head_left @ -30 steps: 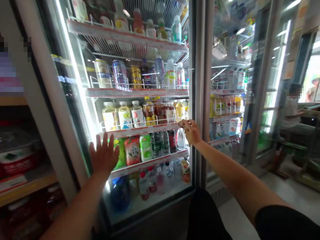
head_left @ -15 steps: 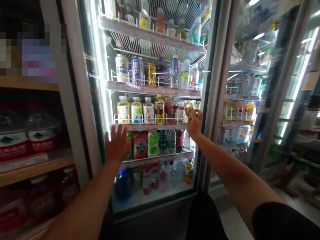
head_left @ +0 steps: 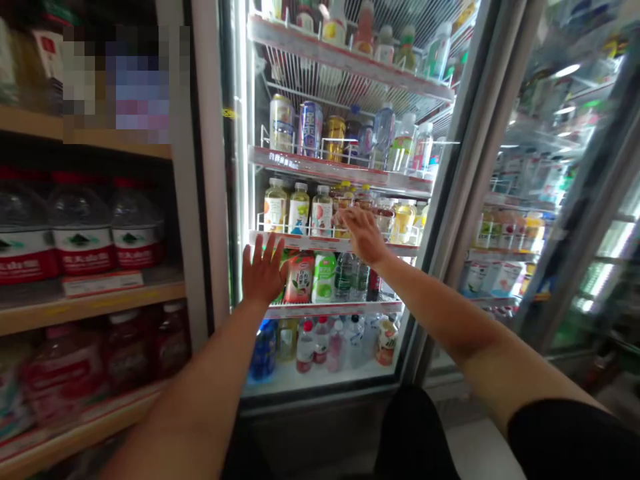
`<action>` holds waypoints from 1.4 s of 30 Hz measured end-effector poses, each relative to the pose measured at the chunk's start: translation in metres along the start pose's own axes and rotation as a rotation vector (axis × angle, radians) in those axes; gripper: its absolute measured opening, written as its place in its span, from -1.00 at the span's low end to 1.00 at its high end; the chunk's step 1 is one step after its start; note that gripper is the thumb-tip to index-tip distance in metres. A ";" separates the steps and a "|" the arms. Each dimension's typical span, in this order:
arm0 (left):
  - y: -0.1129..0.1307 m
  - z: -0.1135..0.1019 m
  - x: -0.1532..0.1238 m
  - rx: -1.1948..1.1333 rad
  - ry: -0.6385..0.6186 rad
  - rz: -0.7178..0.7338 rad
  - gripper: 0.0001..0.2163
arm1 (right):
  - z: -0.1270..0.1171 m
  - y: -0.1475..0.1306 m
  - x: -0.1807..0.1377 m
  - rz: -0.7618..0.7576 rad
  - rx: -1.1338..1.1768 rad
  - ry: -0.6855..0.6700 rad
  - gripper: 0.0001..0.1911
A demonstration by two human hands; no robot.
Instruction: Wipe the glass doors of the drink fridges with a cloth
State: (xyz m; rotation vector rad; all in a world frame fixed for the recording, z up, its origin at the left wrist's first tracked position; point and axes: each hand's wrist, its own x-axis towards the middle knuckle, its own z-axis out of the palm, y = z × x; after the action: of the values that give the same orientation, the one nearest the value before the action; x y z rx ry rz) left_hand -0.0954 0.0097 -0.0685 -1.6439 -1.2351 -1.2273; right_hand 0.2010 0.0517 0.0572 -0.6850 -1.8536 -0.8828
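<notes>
Right hand (head_left: 364, 233) has moved left along the bottle row since the earlier frame; view has swung left too, fridge (head_left: 325, 390) now further right. Right fingers bent, mostly together; can't tell if they touch or grip anything. Yellow-capped bottles (head_left: 344, 193) stand upright at frame centre, partly behind that hand. Left hand (head_left: 264, 273) spread, fingers apart, nothing seen in it, just left of a red drink pack (head_left: 300, 279); contact unclear, maybe held out for balance. Labels face out, likely for reading; shelf rail (head_left: 315, 243) probably stops drinks sliding off. Wooden shelf (head_left: 120, 297) at left of frame carries large water bottles (head_left: 83, 240). Shop interior, bright fridge lighting, pale floor (head_left: 483, 447) lower right.
</notes>
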 end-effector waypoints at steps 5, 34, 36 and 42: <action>0.004 -0.004 0.001 -0.010 -0.050 -0.023 -0.47 | -0.004 -0.005 0.032 0.162 0.043 0.199 -0.38; 0.002 -0.007 -0.002 -0.031 -0.039 0.014 -0.48 | 0.036 -0.075 0.113 -0.366 0.128 -0.180 -0.36; 0.002 -0.007 -0.002 -0.030 -0.033 0.015 -0.48 | 0.039 -0.074 0.121 -0.283 0.128 -0.132 -0.35; 0.000 -0.007 -0.002 -0.062 -0.062 0.001 -0.47 | 0.044 -0.059 0.122 -0.136 0.089 -0.060 -0.37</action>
State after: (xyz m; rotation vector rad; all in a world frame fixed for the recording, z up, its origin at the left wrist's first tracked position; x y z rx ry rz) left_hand -0.0971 0.0027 -0.0685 -1.7389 -1.2457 -1.2332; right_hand 0.0844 0.0633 0.1387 -0.5409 -1.9999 -0.8691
